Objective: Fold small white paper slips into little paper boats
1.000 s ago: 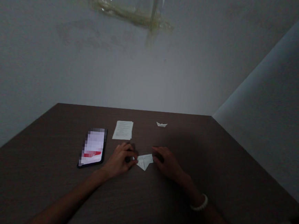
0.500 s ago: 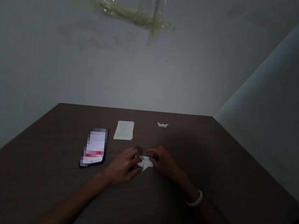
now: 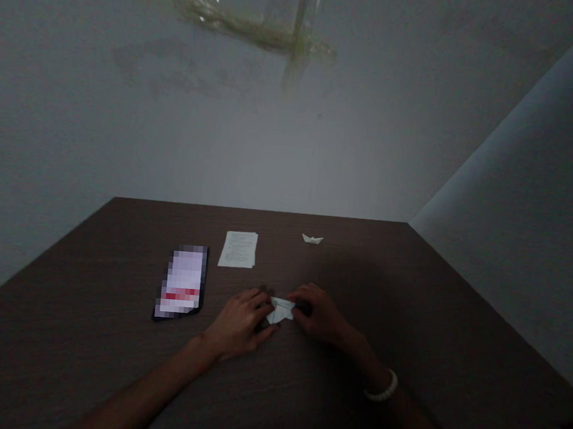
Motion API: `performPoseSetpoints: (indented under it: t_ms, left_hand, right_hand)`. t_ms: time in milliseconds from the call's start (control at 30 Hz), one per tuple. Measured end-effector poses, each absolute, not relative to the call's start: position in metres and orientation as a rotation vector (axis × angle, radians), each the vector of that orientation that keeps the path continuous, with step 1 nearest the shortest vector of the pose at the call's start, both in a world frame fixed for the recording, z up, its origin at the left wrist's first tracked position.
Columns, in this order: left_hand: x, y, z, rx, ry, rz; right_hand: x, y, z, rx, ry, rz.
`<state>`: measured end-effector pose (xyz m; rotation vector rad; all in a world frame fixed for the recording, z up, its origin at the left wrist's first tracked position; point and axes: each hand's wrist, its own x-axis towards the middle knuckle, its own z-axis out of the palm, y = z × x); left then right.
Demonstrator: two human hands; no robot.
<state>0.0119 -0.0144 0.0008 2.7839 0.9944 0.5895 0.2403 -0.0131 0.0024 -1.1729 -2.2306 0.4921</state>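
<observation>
A small piece of folded white paper [image 3: 280,310] lies between my hands, low over the table. My left hand [image 3: 244,320] has its fingers curled on the paper's left side, with the thumb stretched below it. On the other side, my right hand [image 3: 319,313] pinches the paper's right edge between thumb and fingers. Part of the paper is covered by the fingertips. Farther back stands a little white paper boat [image 3: 312,240].
On the dark wooden table [image 3: 106,359], a phone [image 3: 182,282] with a lit, blurred screen lies left of my left hand. A stack of printed paper sheets [image 3: 238,249] sits behind it to the right. A wall [image 3: 291,149] rises beyond the far edge.
Both hands have shifted slightly to the right, and the folded paper has changed shape a little between them. Phone, sheets and boat stay in place.
</observation>
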Motion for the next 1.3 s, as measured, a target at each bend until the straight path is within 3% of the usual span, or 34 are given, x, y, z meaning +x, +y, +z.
performPoseSetpoints:
  t_ms: [1300]
  left_hand:
    - [0.011,-0.014,-0.001,2.795,0.710,0.531]
  right_hand:
    - [0.237,-0.022,0.000,-1.142,-2.351,0.345]
